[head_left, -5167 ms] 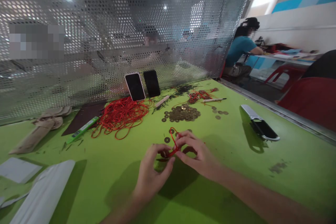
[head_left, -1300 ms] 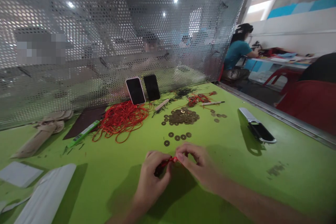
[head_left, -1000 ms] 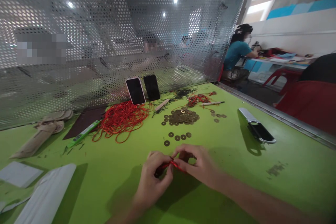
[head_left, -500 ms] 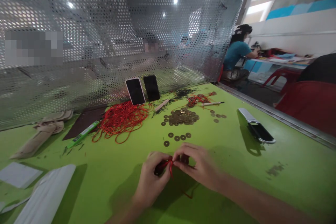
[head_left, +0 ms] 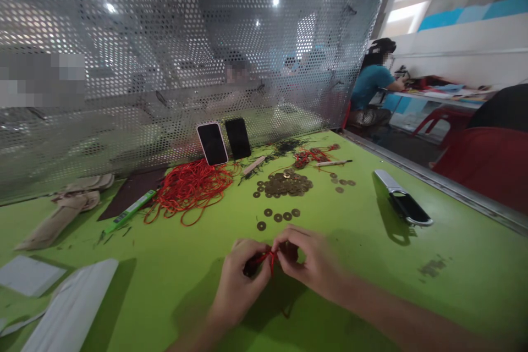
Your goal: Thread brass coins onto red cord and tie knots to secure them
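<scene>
Pinches red cord [head_left: 272, 258] between the fingertips of left hand [head_left: 243, 280] and right hand [head_left: 307, 258], almost meeting on the near side of the coin pile [head_left: 289, 184]. Curls left-hand fingers over something dark [head_left: 249, 270], too hidden to identify. Could come loose at the small crossing of strands, judging by so fine a cord — with a slackened pinch of either hand as the likely cause. Could also scatter the loose coins [head_left: 279, 219], just nearer than the coin pile, through a stray sweep of the right hand.

Shows, far left of the coin pile, a white slab [head_left: 70, 308] with lengthwise ridges; next, a slim green packet [head_left: 131, 210]; then, just left of the coin pile, a cord tangle [head_left: 193, 187], soft and loosely looped. Includes, in the coin pile itself, flat, dull-brass discs with central holes. Places beyond it, to the right, a slender pale stick [head_left: 333, 163] with a dark tip — and farther right, a silver-and-black holder [head_left: 408, 206], glossy and rounded at one end.
</scene>
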`<state>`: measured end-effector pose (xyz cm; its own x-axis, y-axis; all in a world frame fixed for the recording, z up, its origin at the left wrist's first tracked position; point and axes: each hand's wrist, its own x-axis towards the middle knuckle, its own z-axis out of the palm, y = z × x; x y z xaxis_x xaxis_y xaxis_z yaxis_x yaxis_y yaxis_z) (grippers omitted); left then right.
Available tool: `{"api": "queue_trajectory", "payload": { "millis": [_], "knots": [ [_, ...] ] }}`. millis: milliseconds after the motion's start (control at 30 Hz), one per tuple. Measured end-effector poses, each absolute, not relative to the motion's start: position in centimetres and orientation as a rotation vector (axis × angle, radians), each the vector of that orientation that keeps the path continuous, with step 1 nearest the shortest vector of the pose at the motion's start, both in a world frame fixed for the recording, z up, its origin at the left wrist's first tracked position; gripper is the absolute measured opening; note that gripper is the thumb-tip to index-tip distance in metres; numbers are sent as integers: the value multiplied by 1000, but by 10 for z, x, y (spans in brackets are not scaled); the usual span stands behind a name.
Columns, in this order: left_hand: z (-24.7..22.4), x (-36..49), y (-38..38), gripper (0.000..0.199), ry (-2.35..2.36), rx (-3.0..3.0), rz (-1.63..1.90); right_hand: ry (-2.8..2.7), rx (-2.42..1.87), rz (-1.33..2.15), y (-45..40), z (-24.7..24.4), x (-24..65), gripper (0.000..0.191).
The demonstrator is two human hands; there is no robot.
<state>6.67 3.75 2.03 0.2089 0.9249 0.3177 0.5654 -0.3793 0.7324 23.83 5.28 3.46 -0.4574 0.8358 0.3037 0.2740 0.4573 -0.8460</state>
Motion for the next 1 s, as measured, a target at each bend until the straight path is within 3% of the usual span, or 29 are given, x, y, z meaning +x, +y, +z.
{"api": "queue_trajectory", "payload": {
  "millis": [267, 400, 800, 1000],
  "knots": [
    [21, 68, 38, 9, 1313, 2108, 1018, -1379, -965, 1505, 65, 25, 240, 12],
    [21, 69, 38, 8, 1263, 2132, 976, -1172, -957, 1474, 76, 23, 243, 23],
    [16, 68, 43, 13, 1337, 1981, 986, -1006, -1034, 1337, 99, 13, 256, 27],
    [15, 68, 43, 15, 1351, 1847, 989, -836, -855, 1107, 111, 37, 268, 17]
  ]
}}
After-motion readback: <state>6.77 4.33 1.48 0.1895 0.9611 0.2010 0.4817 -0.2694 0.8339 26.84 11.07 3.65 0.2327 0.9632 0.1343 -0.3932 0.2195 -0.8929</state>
